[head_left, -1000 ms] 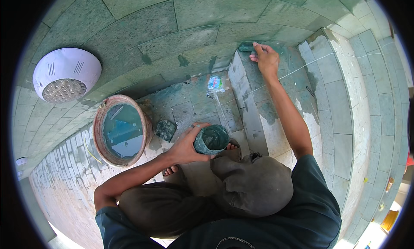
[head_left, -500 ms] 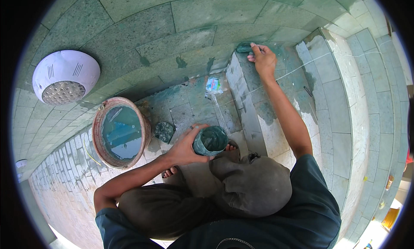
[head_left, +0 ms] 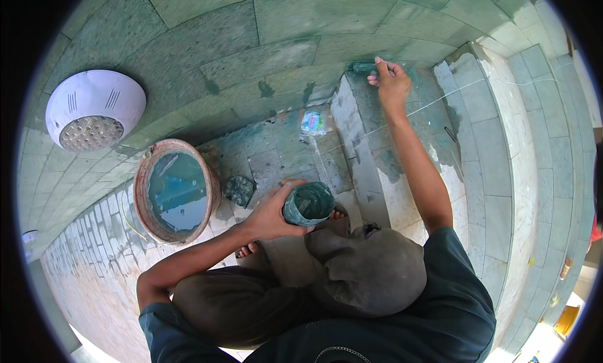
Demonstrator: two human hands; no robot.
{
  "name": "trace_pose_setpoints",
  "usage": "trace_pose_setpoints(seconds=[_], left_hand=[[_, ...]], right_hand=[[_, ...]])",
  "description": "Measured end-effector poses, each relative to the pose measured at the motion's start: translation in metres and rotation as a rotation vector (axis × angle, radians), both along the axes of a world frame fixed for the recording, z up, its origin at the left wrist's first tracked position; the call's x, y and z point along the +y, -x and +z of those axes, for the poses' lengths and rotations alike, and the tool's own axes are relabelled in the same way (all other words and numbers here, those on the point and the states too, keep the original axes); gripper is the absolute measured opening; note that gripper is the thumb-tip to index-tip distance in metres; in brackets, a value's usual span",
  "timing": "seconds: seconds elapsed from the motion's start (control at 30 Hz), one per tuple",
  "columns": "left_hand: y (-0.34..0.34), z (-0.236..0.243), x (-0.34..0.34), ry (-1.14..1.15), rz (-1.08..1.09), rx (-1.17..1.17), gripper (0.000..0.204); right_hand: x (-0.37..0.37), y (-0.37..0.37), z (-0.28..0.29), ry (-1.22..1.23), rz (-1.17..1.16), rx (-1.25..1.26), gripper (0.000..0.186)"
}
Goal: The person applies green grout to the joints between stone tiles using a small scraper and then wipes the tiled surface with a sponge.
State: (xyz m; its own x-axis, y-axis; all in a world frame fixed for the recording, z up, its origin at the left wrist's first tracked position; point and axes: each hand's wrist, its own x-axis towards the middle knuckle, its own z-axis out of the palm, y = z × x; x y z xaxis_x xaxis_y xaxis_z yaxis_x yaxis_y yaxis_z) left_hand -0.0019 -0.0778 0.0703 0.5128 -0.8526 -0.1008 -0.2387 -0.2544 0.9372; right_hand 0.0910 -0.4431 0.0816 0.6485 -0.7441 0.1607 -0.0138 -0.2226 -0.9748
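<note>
My left hand (head_left: 274, 213) is closed round a green-smeared cup (head_left: 308, 204), held above my feet with its mouth facing up. Dark green paste shows inside it. At the far right, my right hand (head_left: 391, 85) pinches a small dark green flat piece (head_left: 364, 66) against the foot of the tiled wall, where it meets the step. Its exact kind cannot be made out. Wet green smears cover the step's tiles (head_left: 414, 86) around that hand.
A reddish bucket (head_left: 140, 200) of murky water stands left, with a dark green round lump (head_left: 239, 191) beside it. A white round lamp (head_left: 95, 108) juts from the wall. A small printed packet (head_left: 313, 123) lies beyond the cup. A pale string (head_left: 433, 101) crosses the step.
My right hand has slid slightly right along the wall's foot with the green piece. The cup in my left hand has stayed nearly still.
</note>
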Motion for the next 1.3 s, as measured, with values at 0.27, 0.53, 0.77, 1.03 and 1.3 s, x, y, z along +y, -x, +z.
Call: trace_pose_setpoints(seconds=[0.27, 0.53, 0.77, 1.03, 1.3], left_hand=[[-0.008, -0.003, 0.004, -0.009, 0.107, -0.013, 0.087], [-0.029, -0.017, 0.022, -0.009, 0.29, -0.15, 0.082], [-0.037, -0.031, 0.026, -0.055, 0.311, -0.307, 0.078], [-0.03, -0.042, 0.011, 0.041, 0.166, -0.349, 0.086], [-0.046, -0.03, 0.015, -0.022, 0.25, -0.32, 0.082]], right_hand=[[0.025, 0.047, 0.046, -0.146, 0.311, 0.147, 0.03], [0.099, 0.093, 0.035, -0.145, 0.737, 0.345, 0.03], [0.127, 0.092, 0.028, 0.57, 1.077, 0.294, 0.028], [0.154, 0.085, 0.016, 1.014, 1.302, 0.314, 0.029], [0.158, 0.07, 0.012, 0.683, 1.36, 0.284, 0.025]])
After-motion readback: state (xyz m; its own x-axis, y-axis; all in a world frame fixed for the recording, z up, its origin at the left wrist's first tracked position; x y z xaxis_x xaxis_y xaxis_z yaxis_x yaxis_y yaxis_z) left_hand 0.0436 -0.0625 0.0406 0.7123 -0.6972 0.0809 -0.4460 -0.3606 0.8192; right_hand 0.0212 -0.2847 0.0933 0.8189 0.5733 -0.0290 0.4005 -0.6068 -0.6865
